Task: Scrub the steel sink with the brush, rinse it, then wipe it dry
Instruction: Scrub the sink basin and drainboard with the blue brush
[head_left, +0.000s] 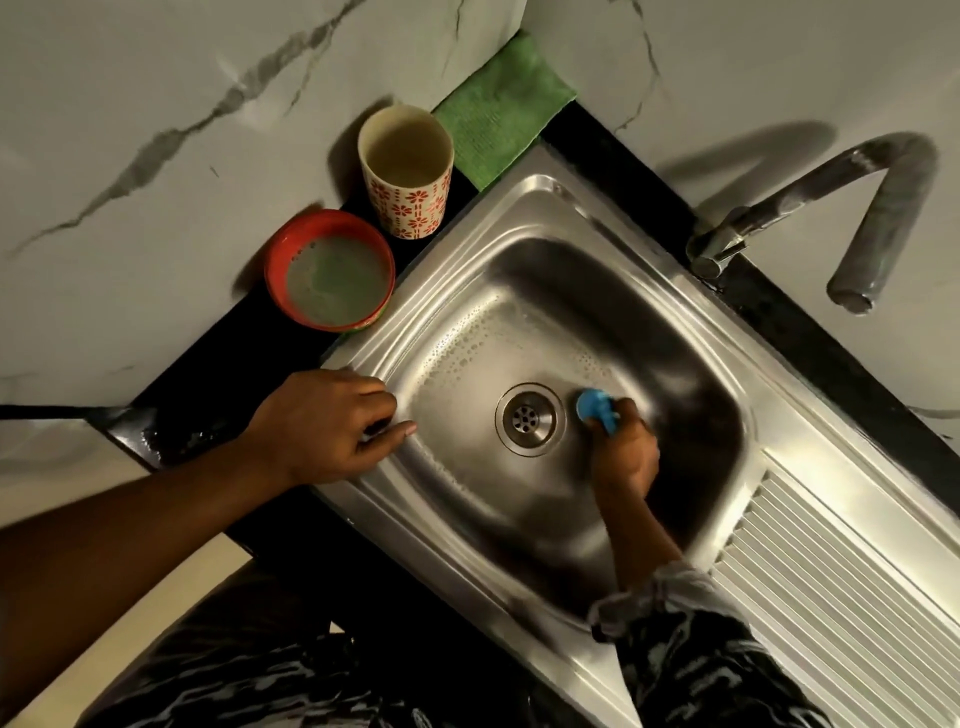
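A steel sink (467, 249) fills the middle of the view, its basin dotted with small suds on the left wall. My right hand (626, 452) is down in the basin and grips a blue brush (595, 408), whose head presses on the basin floor just right of the round drain (529, 418). My left hand (332, 426) rests on the sink's left rim, fingers loosely bent, holding nothing. A folded green cloth (501, 111) lies on the black counter behind the sink.
A red bowl (330, 270) of soapy green liquid and a patterned cup (405, 171) stand on the black counter left of the sink. The curved tap (872, 208) arches at the right. A ribbed drainboard (841, 582) lies at the lower right. Marble walls surround the corner.
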